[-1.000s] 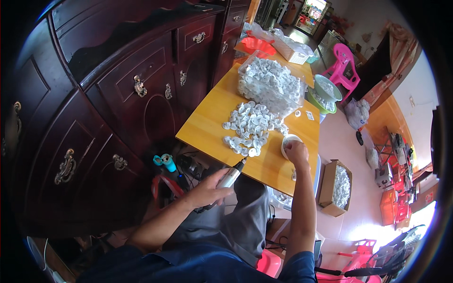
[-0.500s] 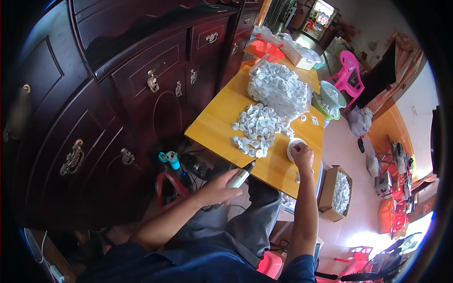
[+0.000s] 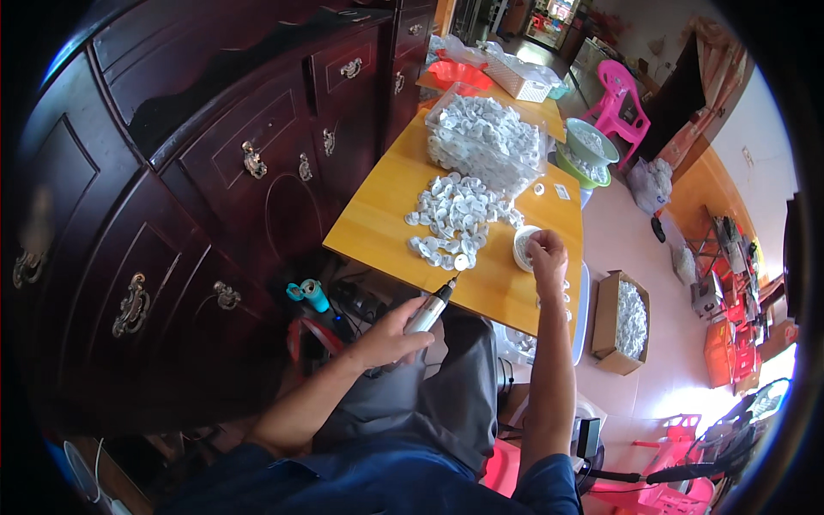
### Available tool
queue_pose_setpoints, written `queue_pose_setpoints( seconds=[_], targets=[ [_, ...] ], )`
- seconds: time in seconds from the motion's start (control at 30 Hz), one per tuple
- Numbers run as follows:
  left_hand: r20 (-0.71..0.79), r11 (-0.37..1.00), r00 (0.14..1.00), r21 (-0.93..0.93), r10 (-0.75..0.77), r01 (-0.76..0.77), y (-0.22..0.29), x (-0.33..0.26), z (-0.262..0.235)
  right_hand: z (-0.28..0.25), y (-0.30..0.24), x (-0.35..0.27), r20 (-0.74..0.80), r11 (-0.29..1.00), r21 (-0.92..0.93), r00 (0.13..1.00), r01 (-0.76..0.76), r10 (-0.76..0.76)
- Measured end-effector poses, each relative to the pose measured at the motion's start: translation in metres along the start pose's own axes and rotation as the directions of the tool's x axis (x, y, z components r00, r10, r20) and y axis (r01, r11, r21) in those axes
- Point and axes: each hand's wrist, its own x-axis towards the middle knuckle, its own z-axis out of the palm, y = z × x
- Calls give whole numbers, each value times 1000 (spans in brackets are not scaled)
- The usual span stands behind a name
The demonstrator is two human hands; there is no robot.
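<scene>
My left hand [image 3: 388,341] is wrapped round a silver electric screwdriver [image 3: 426,315] with a black nose. The tool tilts up toward the table's near edge, its tip close to a round white piece [image 3: 462,262]. My right hand [image 3: 549,259] is at the right rim of a small white bowl [image 3: 519,250], with fingers pinched together. Whatever lies between those fingertips is too small to make out. Beyond the screwdriver spreads a loose heap of small white plastic parts [image 3: 455,210] on the yellow wooden table [image 3: 378,210].
A clear bag [image 3: 489,146] full of white parts stands farther back, near a red tray [image 3: 459,74] and white basket [image 3: 519,79]. Right of the table are stacked basins [image 3: 592,146] and a cardboard box [image 3: 608,318] of white parts. Dark cabinets [image 3: 249,163] line the left.
My right hand has drawn up out of the bowl to its right rim. My left hand still holds the screwdriver near the table edge. The whole view has shifted slightly.
</scene>
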Motion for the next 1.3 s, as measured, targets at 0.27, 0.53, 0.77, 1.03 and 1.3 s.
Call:
queue_pose_setpoints(
  seconds=[0.27,0.53,0.77,1.03,1.3],
  targets=[
    [15,996,998,61,65,-65,-2,-1,2,53,-28,-77,346,706,570,902,-421,259],
    [26,991,1000,135,18,-22,7,-5,4,61,-23,-93,555,432,686,805,-585,209],
    [12,980,1000,198,8,-11,10,-5,4,61,-28,-93,578,411,678,788,-609,214],
    [57,995,998,93,-38,32,15,-5,4,58,-21,-91,617,379,682,770,-626,162],
    [20,999,1000,31,-11,10,15,-5,0,61,-39,-85,594,453,650,779,-611,199]
  ],
)
